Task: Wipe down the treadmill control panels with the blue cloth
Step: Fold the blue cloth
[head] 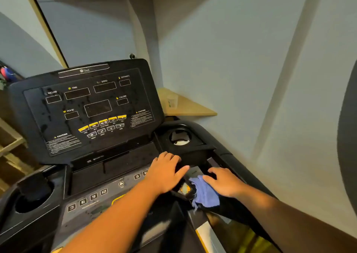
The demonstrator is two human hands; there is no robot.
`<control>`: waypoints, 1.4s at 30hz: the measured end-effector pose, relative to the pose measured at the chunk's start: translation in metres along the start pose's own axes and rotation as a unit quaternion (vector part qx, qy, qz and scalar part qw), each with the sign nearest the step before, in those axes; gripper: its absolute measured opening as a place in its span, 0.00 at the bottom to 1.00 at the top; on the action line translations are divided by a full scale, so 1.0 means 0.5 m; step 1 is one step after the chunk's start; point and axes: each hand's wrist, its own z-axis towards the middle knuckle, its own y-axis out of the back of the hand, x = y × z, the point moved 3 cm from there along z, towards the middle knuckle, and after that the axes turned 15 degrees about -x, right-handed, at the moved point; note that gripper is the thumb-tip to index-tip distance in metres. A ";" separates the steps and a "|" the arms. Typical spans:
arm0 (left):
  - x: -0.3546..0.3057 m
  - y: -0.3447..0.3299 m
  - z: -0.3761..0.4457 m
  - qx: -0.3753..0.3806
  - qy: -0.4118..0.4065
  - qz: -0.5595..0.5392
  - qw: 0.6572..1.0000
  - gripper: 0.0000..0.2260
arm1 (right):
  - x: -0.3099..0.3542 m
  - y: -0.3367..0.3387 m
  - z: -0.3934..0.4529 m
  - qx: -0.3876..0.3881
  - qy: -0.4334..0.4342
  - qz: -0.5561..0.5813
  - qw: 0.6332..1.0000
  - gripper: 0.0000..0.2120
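Cup holder (32, 200), a round black plastic well, sits at the far left of the treadmill console, with a dark cylindrical object standing in it. Just right of it rises the black tilted display panel (87, 108), marked with yellow-and-white labels for incline, time, speed, distance, pulse and calorie, and a curved row of yellow buttons near its lower edge. Dark streaks and spots show on its glossy face. Below it lies the grey lower control strip (92, 198), carrying numbered keys 3, 6, 9 and 12 on the left, a fan symbol in the middle, and more numbered keys further right, partly covered by the left hand (166, 173). That hand lies flat, palm down, fingers straight and spread, resting on the console at the right end of the strip and holding nothing. Beside it to the right, the soft blue cloth (204, 193) is bunched on the right side handrail area, next to a small orange-lit patch. The right hand (224, 183) presses on the cloth from above, fingers fairly straight and laid over it. Behind both hands is a second black cup holder (180, 136). Further back a pale wooden shelf (189, 108) bears a small translucent cup (172, 101) against the blue-grey wall (251, 59).
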 end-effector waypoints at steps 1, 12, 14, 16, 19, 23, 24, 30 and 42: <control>-0.012 -0.013 0.006 0.014 -0.012 0.010 1.000 0.28 | -0.007 -0.007 -0.002 0.005 -0.002 -0.002 1.000 0.30; -0.095 -0.108 0.016 0.138 -0.037 0.032 0.989 0.18 | -0.049 -0.063 -0.009 -0.122 0.100 0.107 0.982 0.22; -0.099 -0.104 0.016 0.120 -0.026 -0.002 0.992 0.15 | -0.048 -0.068 -0.011 -0.158 0.108 0.146 0.971 0.21; -0.097 -0.096 0.016 0.098 -0.006 -0.048 0.994 0.12 | -0.025 -0.046 -0.016 -0.139 0.082 0.179 0.971 0.13; -0.089 -0.067 0.011 0.061 0.057 -0.185 0.979 0.09 | 0.005 -0.018 -0.013 -0.110 0.033 0.228 0.967 0.02; -0.061 0.002 -0.005 0.006 0.154 -0.327 0.932 0.07 | 0.070 0.030 -0.027 -0.115 -0.010 0.361 0.925 0.04; -0.048 0.018 -0.013 -0.002 0.183 -0.367 0.912 0.08 | 0.089 0.037 -0.035 -0.100 -0.024 0.401 0.910 0.04; 0.035 0.094 -0.088 -0.051 0.339 -0.495 0.798 0.11 | 0.231 0.047 -0.066 -0.008 -0.052 0.543 0.838 0.07; 0.157 0.200 -0.231 -0.130 0.398 -0.463 0.781 0.17 | 0.445 -0.055 -0.141 0.200 -0.149 0.576 0.779 0.23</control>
